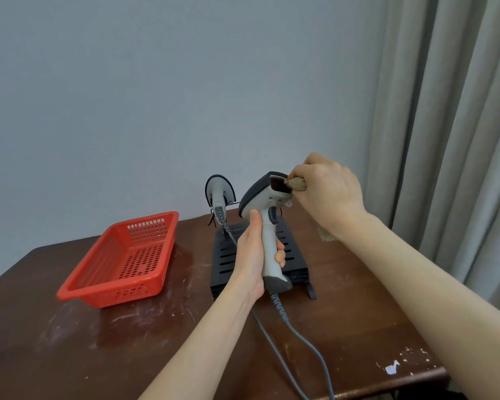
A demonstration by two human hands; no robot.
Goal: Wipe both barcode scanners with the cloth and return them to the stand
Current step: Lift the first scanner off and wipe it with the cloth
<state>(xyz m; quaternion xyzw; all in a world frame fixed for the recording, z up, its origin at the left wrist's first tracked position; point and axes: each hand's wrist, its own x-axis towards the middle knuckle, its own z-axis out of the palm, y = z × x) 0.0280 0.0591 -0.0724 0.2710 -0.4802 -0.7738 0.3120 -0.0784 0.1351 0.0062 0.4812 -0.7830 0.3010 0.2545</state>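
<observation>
Scanner at centre frame, over the stand: left hand fingers clamped on its handle, right hand fingers pinching the cloth, seemingly against its window. Wipe gently, handle held steady.

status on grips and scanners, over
Left grip holds scanner by handle. Right grip presses cloth on its window. Second scanner on stand. Nothing in the way.

A: Left hand?
B: Raised mid-frame, forearm coming up from below. Fingers wrapped round the scanner handle, thumb up along it.
A: Right hand?
B: Higher, forearm in from the right, wrist bent, pinching the cloth against the scanner's front.
</observation>
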